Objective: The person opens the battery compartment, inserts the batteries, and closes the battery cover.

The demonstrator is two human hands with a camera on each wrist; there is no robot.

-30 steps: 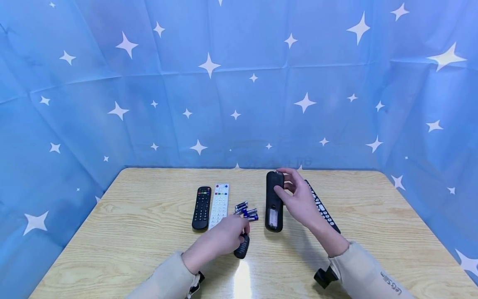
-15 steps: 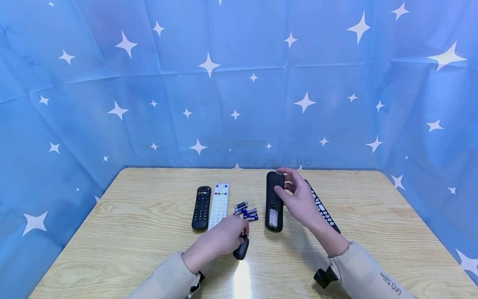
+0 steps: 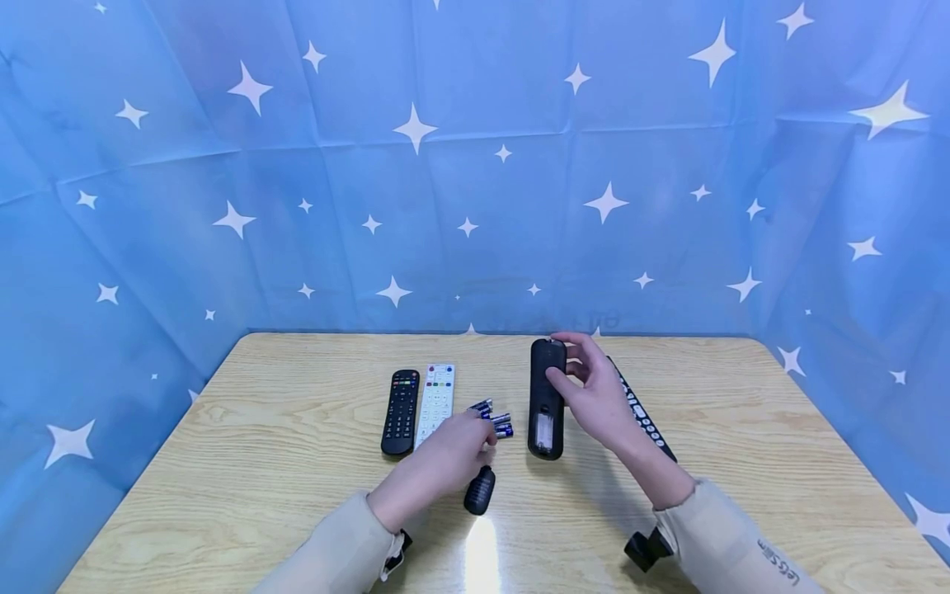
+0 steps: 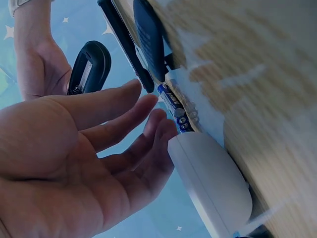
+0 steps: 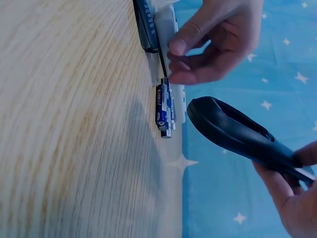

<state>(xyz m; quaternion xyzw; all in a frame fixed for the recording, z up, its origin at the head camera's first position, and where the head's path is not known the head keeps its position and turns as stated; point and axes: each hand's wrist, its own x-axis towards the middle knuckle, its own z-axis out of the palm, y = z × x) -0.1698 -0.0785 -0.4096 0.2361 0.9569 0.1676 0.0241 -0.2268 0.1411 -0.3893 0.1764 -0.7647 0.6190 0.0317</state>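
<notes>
My right hand point(image 3: 596, 396) holds a black remote control point(image 3: 546, 388) with its back facing me. The remote's battery compartment point(image 3: 544, 431) is uncovered at the lower end; I cannot tell whether anything lies in it. Bent loosely, with nothing between thumb and fingertips, my left hand point(image 3: 453, 450) hovers just over several blue-and-silver batteries point(image 3: 503, 426). These also show in the right wrist view as a small pile of batteries point(image 5: 165, 106) below the left fingertips. Close to the left hand, on the table, lies a small black oblong piece point(image 3: 479, 492) with rows of fine marks.
A white remote point(image 3: 438, 396) and a black remote point(image 3: 401, 412) lie side by side left of the batteries. Another black remote point(image 3: 646, 421) lies slanted, partly behind the right arm. The wooden table point(image 3: 297, 462) ends at a blue star-patterned curtain point(image 3: 475, 181).
My left hand has let go of the small black piece and moved up and slightly away toward the batteries. The right hand and its remote stay nearly still.
</notes>
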